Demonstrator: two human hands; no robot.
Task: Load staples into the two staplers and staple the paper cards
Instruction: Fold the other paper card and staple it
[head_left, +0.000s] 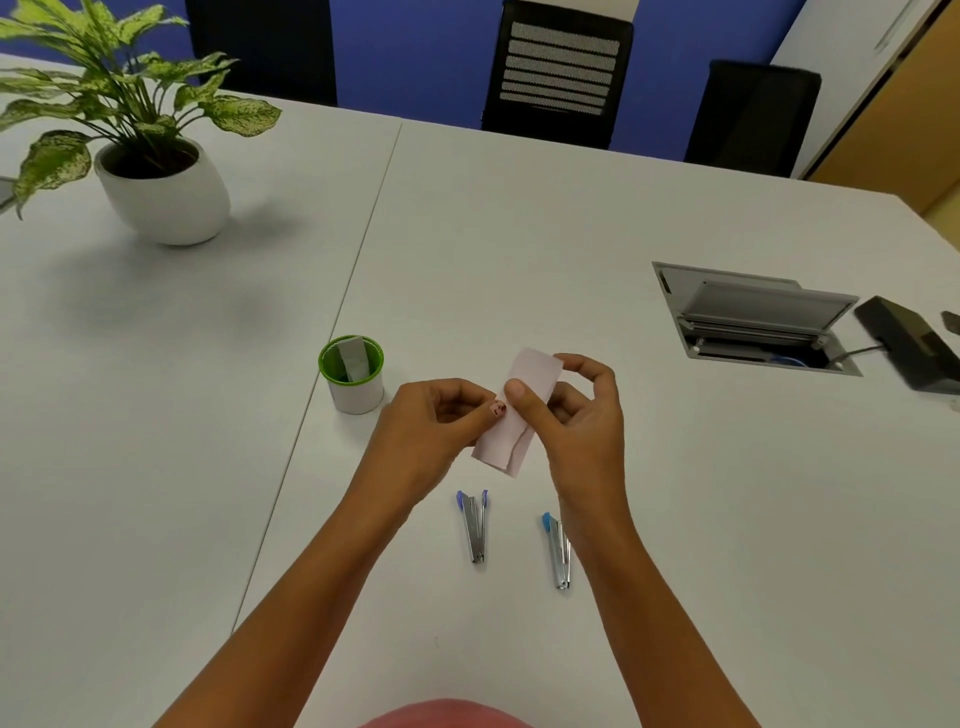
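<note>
Pale pink paper cards (530, 387) are held upright above the white table (675, 519), pinched from both sides. My left hand (441, 421) grips their left edge and my right hand (576, 415) holds them with the thumb across the front. Nearer to me, two small metal staplers lie flat on the table. One stapler with dark blue tips (475, 525) lies below my left hand. The other, with a light blue tip (558, 551), lies beside my right wrist. Neither stapler is touched.
A white cup with a green rim (356, 379) holding a small grey box stands left of my hands. A potted plant (156, 171) sits at the far left. An open cable hatch (753, 322) and a black device (914, 343) lie at the right. Chairs stand behind the table.
</note>
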